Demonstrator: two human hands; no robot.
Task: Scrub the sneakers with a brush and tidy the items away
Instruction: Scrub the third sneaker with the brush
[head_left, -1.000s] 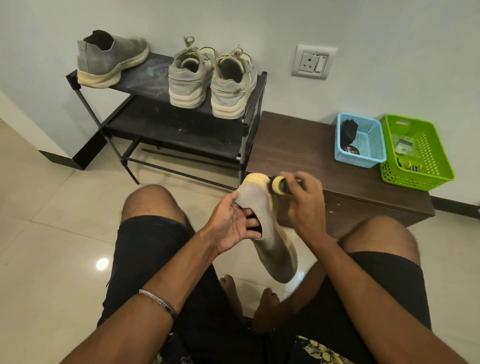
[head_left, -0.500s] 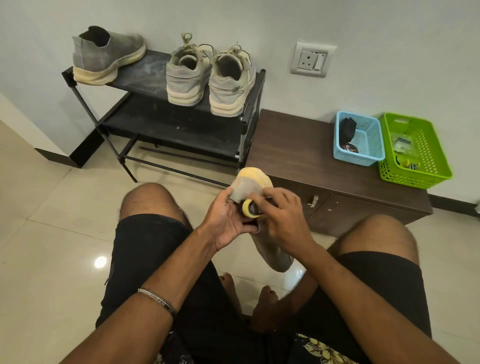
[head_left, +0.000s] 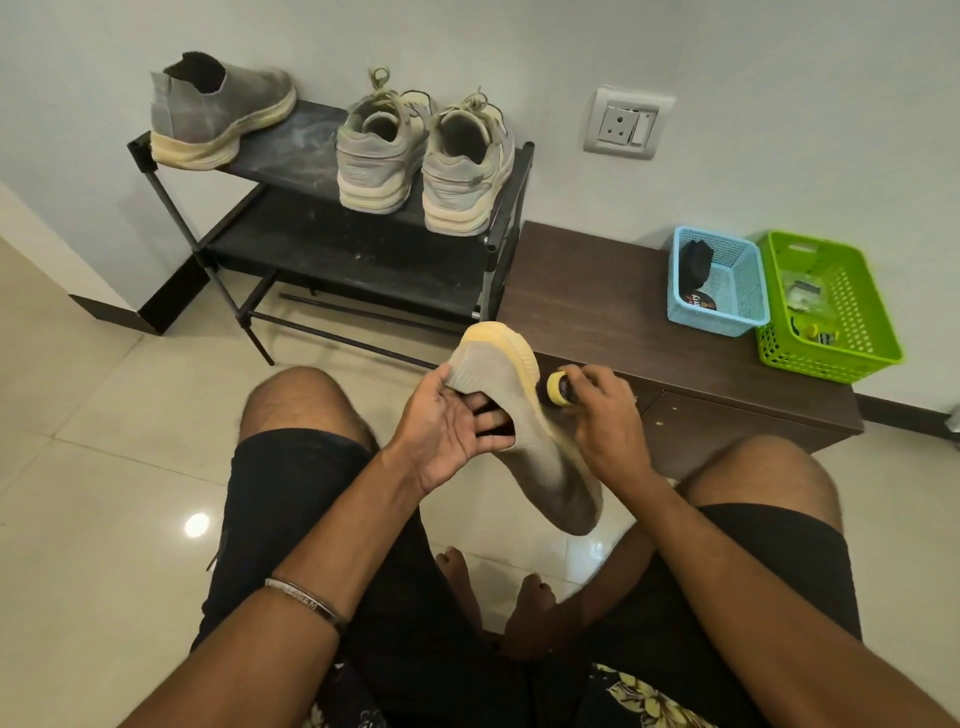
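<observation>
I hold a grey slip-on sneaker (head_left: 540, 457) with a yellowed sole between my knees, heel end up. My left hand (head_left: 447, 426) grips it with the fingers tucked inside its opening. My right hand (head_left: 602, 415) is closed around a small brush (head_left: 558, 388) with a yellow end, pressed against the sole's right edge near the heel. The matching grey sneaker (head_left: 218, 119) stands on the top shelf of the black shoe rack (head_left: 332, 249), and a pair of laced grey sneakers (head_left: 421, 156) sits beside it.
A low dark wooden cabinet (head_left: 587, 301) stands right of the rack. On it are a blue basket (head_left: 727, 312) with a dark item and a green basket (head_left: 841, 332) with small items. A wall socket (head_left: 627, 124) is above. Glossy tiled floor (head_left: 93, 467) spreads left.
My right hand has swept the brush from the sneaker's left upper, near my left hand, back to the right edge of the sole. The sneaker stays in my left hand.
</observation>
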